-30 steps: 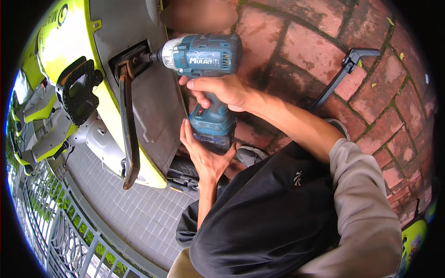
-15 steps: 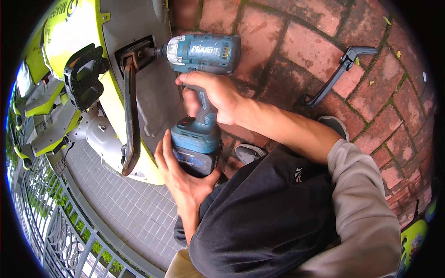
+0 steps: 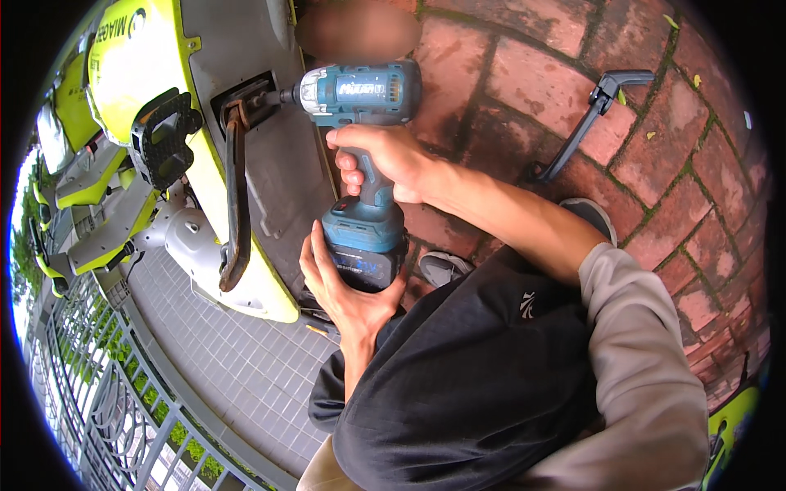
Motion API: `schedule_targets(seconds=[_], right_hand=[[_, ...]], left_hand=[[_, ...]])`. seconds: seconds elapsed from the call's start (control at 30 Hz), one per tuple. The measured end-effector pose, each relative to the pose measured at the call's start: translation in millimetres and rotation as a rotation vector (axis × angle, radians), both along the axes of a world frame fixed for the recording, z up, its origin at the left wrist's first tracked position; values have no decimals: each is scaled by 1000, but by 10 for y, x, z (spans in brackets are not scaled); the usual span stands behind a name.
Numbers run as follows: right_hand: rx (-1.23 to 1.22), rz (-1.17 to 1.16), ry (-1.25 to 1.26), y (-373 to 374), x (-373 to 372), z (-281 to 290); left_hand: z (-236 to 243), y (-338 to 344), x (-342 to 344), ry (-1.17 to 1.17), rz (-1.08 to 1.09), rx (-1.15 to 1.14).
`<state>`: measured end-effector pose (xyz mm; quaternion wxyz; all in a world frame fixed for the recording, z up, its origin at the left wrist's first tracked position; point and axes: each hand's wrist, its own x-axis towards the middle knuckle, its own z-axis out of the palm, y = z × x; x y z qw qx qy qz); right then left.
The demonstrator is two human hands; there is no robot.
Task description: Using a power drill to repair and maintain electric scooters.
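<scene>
A teal cordless impact driver [image 3: 360,92] points left, its bit pressed into a recess on the grey underside of a yellow scooter [image 3: 270,164] lying on its side. My right hand [image 3: 385,159] is wrapped around the driver's grip. My left hand [image 3: 344,286] cups the battery pack [image 3: 364,245] at the bottom of the tool from below. A dark metal kickstand [image 3: 236,196] hangs down from the recess, just left of the driver's nose.
A black lever-shaped metal tool [image 3: 589,114] lies on the red brick paving [image 3: 524,74] to the upper right. Grey small-tile paving [image 3: 213,352] and a metal fence [image 3: 98,409] run along the lower left. More yellow scooters [image 3: 74,188] stand at the left. My shoe [image 3: 442,266] is below the driver.
The view has shifted slightly and the driver sits a little lower in frame. My left hand has settled under the battery pack. The bit stays in the recess.
</scene>
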<state>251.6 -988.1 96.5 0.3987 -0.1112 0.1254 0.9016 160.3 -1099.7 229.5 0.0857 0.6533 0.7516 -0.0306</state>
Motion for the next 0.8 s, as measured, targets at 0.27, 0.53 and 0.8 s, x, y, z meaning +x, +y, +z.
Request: schedule_targets(seconds=[0.27,0.53,0.8], right_hand=[[70,-57,118,-300,260,-194],[-79,-121,-141,-997,973,-524],[-36,-109,-187,-1184,1110,-468]], left_hand=[[-224,-195,200,64,-85,123],[-342,-90,245,-607,-114,-364],[-1121,1688,-206,-1789,783,381]])
